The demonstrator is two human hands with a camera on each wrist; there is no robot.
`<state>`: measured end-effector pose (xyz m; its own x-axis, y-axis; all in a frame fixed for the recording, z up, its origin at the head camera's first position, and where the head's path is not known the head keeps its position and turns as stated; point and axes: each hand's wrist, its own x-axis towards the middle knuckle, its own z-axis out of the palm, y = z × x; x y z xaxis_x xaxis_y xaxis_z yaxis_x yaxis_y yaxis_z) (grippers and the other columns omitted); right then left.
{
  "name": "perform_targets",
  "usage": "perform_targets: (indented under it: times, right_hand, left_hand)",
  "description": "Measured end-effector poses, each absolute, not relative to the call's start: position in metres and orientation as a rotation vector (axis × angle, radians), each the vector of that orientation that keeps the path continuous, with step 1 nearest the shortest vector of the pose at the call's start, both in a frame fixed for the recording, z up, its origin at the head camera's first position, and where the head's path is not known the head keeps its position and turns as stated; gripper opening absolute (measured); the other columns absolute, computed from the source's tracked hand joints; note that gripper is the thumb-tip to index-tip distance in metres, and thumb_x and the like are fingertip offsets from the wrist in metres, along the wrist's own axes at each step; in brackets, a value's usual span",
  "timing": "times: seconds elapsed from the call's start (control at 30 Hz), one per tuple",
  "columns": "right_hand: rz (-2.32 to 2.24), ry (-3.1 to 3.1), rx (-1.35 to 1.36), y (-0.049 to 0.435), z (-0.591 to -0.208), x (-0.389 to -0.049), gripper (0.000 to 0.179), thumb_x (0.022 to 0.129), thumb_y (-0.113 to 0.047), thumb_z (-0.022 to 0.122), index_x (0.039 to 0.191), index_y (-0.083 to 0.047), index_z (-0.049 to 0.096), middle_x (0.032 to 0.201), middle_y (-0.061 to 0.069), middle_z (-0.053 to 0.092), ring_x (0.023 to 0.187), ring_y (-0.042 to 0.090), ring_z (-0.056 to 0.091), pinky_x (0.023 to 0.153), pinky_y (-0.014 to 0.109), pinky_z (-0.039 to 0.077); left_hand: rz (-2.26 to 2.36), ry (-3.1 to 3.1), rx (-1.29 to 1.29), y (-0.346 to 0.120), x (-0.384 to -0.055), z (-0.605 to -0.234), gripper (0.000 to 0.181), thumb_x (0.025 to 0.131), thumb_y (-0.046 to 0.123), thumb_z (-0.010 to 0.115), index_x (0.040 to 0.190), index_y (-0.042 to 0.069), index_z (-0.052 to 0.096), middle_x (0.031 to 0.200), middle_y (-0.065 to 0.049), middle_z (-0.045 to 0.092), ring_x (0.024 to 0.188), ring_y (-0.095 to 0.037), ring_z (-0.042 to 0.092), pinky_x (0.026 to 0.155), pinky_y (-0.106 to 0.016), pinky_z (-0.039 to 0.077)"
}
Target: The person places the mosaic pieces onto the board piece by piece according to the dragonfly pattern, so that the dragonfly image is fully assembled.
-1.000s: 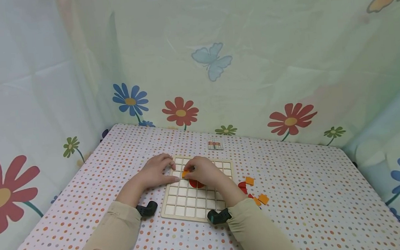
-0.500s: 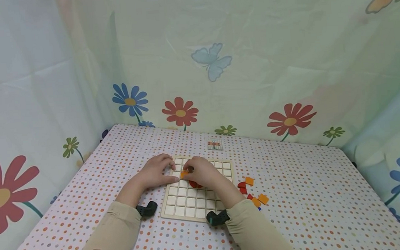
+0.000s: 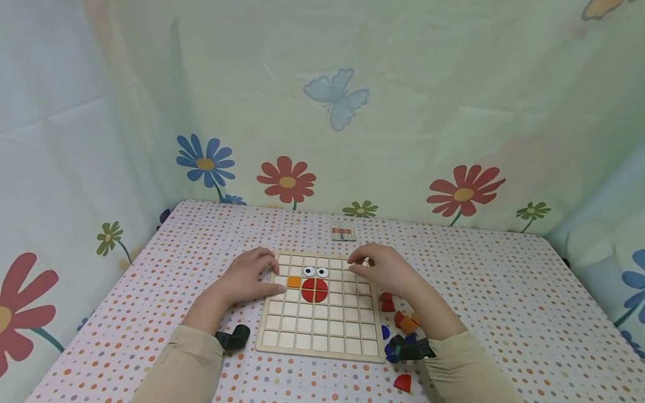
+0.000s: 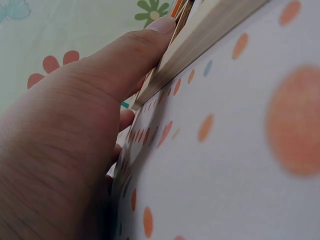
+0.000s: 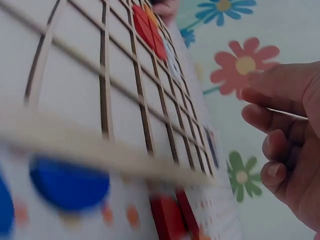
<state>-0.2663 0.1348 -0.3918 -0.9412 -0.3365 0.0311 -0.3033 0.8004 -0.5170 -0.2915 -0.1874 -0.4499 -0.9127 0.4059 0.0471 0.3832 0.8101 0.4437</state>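
Note:
A wooden grid board (image 3: pixel 321 339) lies on the table. An orange square tile (image 3: pixel 294 282) sits in one of its left cells. Near it, red quarter-round tiles form a red circle (image 3: pixel 314 291), with two eye tiles (image 3: pixel 316 272) just above. My left hand (image 3: pixel 246 278) rests at the board's left edge, its thumb (image 4: pixel 150 45) touching the rim in the left wrist view. My right hand (image 3: pixel 386 269) hovers by the board's upper right edge. Its fingers (image 5: pixel 275 117) are loosely bent and hold nothing.
Loose pieces lie right of the board: red tiles (image 3: pixel 387 302), orange tiles (image 3: pixel 408 325), blue rounds (image 3: pixel 386 332) and a red quarter-round (image 3: pixel 402 382) nearer the front. A small picture card (image 3: pixel 343 230) lies beyond the board. Printed curtains enclose the table.
My right hand has let go of the orange tile, leaving it in a cell, and moved right across the board. The eye tiles and red circle are uncovered. My left hand stays at the edge.

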Motion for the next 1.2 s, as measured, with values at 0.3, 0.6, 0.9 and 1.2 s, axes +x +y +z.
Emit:
perform_targets:
  times: [0.3, 0.6, 0.9, 1.2]
  right_hand:
    - [-0.777, 2.863, -0.459, 0.189, -0.398, -0.253, 0.018, 0.094, -0.024, 0.068, 0.109, -0.016, 0.072, 0.098, 0.000, 0.066, 0.076, 0.017, 0.052, 0.062, 0.029, 0.047]
    - [-0.796, 2.811, -0.431, 0.207, -0.411, -0.251, 0.019, 0.091, -0.023, 0.072, 0.109, -0.018, 0.072, 0.094, 0.000, 0.062, 0.076, 0.018, 0.049, 0.061, 0.028, 0.045]
    - [-0.841, 2.759, -0.501, 0.219, -0.425, -0.254, 0.015, 0.091, -0.025, 0.072, 0.106, -0.026, 0.072, 0.107, -0.004, 0.062, 0.086, 0.018, 0.049, 0.071, 0.032, 0.044]
    - [-0.907, 2.704, -0.517, 0.224, -0.430, -0.255, 0.010, 0.091, -0.023, 0.072, 0.100, -0.029, 0.072, 0.112, -0.002, 0.059, 0.091, 0.020, 0.051, 0.076, 0.032, 0.046]
  left_hand:
    - [0.724, 2.937, 0.629, -0.191, -0.292, -0.452, 0.035, 0.080, 0.061, 0.073, 0.095, 0.032, 0.059, 0.145, -0.004, 0.047, 0.139, -0.033, 0.039, 0.118, -0.057, 0.028]
    - [0.720, 2.943, 0.618, -0.192, -0.294, -0.457, 0.035, 0.080, 0.061, 0.073, 0.096, 0.033, 0.058, 0.147, -0.002, 0.046, 0.141, -0.031, 0.038, 0.119, -0.055, 0.027]
    - [0.728, 2.943, 0.642, -0.190, -0.294, -0.456, 0.037, 0.080, 0.061, 0.073, 0.097, 0.032, 0.058, 0.145, -0.002, 0.046, 0.139, -0.031, 0.039, 0.118, -0.055, 0.028]
    - [0.689, 2.943, 0.631, -0.188, -0.295, -0.456, 0.064, 0.081, 0.064, 0.069, 0.133, 0.030, 0.054, 0.148, -0.002, 0.044, 0.142, -0.029, 0.037, 0.119, -0.055, 0.028]
